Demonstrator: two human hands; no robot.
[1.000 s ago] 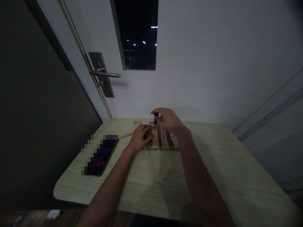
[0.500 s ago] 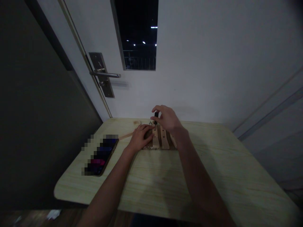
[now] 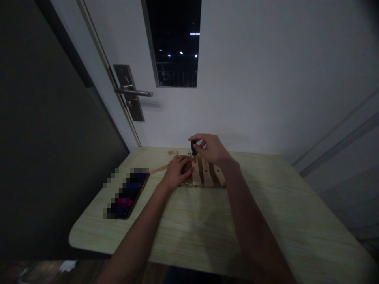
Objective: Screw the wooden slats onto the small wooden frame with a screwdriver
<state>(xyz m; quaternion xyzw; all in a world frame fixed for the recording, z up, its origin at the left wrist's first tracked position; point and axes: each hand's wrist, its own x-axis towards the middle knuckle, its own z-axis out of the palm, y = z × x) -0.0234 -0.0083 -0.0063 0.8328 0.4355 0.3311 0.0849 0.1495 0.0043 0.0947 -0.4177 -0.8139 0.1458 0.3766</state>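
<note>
Clock centred on the brown base (image 3: 186, 184), 12 = far edge. Base sits mid-tabletop (image 3: 207, 221), toward the door (image 3: 251, 79). Three pale wooden strips (image 3: 205, 173) on it, side by side, long axes roughly 12-to-6, dark holes in their faces. The one at 3 slants more than the others.

Right hand (image 3: 212, 149): in from 5, above the strips. Thumb and fingers pinching the black handle of a screwdriver (image 3: 194, 147). Tool near upright, tip down at the upper part of the 9 o'clock strip. Tip contact too small to confirm.

Left hand (image 3: 175, 172): in from 7, resting over the base's 9 side. Fingers spread off the thumb; index tip beside the screwdriver's lower end, thumb tip on the same strip. Can't tell if index touches the shaft.

Small metal bits (image 3: 189, 153) at 11, just beyond the left hand, too small to identify. Flat wooden stick (image 3: 158, 170) at 9, between left hand and phone (image 3: 133, 195). Phone lies at 8, screen lit, partly pixelated. Door handle (image 3: 136, 93) at 10, window (image 3: 177, 43) near 11.
</note>
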